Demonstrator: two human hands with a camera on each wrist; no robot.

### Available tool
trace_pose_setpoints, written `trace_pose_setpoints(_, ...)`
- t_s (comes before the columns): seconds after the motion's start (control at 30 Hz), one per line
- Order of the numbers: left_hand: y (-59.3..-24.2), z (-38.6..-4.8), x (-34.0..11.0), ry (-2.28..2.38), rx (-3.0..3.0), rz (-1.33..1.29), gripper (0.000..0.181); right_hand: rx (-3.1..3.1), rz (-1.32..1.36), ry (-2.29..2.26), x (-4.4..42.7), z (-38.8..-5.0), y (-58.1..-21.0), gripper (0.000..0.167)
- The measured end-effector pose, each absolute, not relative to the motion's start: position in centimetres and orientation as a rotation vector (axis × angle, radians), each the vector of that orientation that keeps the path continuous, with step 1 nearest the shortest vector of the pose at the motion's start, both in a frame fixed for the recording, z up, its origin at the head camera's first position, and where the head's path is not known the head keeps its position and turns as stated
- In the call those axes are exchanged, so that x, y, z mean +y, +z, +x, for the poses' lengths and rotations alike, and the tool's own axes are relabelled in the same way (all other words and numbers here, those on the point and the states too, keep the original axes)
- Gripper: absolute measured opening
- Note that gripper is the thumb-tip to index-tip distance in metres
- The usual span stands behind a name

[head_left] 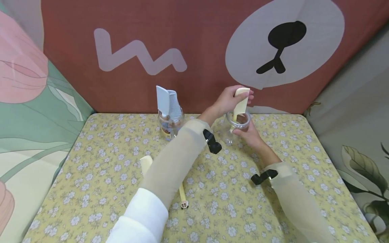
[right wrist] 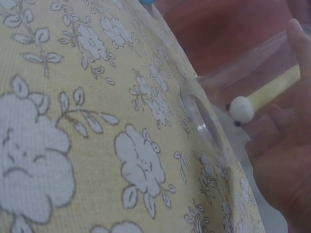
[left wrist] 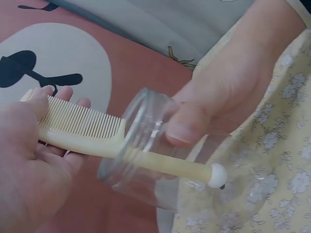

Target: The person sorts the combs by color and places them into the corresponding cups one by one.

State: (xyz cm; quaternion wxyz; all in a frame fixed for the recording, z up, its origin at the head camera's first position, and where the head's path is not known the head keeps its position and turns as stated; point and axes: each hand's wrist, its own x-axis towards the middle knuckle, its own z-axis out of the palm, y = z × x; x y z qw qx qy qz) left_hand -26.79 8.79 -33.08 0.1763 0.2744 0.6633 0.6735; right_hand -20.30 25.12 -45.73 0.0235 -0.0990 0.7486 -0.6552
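cream-yellow and fine-toothed, the comb (left wrist: 97, 147) is in our left hand (head_left: 227, 100), its fingers (head_left: 251, 97) closed with the thumb on one side of the toothed part and the other fingertips behind it. its handle runs down through the open mouth of a clear jar (head_left: 243, 126), and we see the white knob (left wrist: 218, 175) at its end inside the clear wall. our right hand (head_left: 250, 135) holds the jar, its fingers bent round the side and the thumb laid along it; we cannot tell whether the base touches the bench (head_left: 106, 168).

well to the left, near the back edge, light-blue combs (head_left: 163, 101) stand in a second clear jar (head_left: 179, 127), heads up. nearer to us lies another yellow comb (head_left: 146, 164), its middle hidden beneath our beige sleeve (head_left: 179, 162), a small animal face (head_left: 184, 204) on its handle end. behind everything hangs a red-brown backdrop (head_left: 200, 27) with a pale muzzle and dark nose.
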Motion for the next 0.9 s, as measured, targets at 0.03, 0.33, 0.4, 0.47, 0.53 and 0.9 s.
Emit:
trace_pose_setpoints(0.03,-33.3,-26.8,8.9,1.904,1.880,0.777,0.029,2.320,-0.296,-2.022,25.1,-20.3,-45.7,0.088)
trace_pose_setpoints(0.33,-34.5,-26.6,9.1,1.871,1.934,0.823,0.028,2.312,-0.309,-2.048,25.0,-20.3,-45.8,0.089)
trace_pose_setpoints(0.4,-34.6,-26.6,9.1,1.869,1.959,0.832,0.028,2.298,-0.320,-2.066,25.0,-20.3,-45.9,0.089)
trace_pose_setpoints(0.47,-34.5,-26.6,9.1,1.859,1.992,0.838,0.028,2.286,-0.324,-2.075,25.1,-20.2,-45.9,0.089)
trace_pose_setpoints(0.53,-34.5,-26.6,9.2,1.843,2.028,0.844,0.028,2.283,-0.330,-2.074,25.2,-20.1,-45.9,0.089)
trace_pose_setpoints(0.9,-34.2,-26.7,8.7,1.707,2.202,0.789,0.033,2.258,-0.349,-2.112,25.1,-20.0,-46.4,0.089)
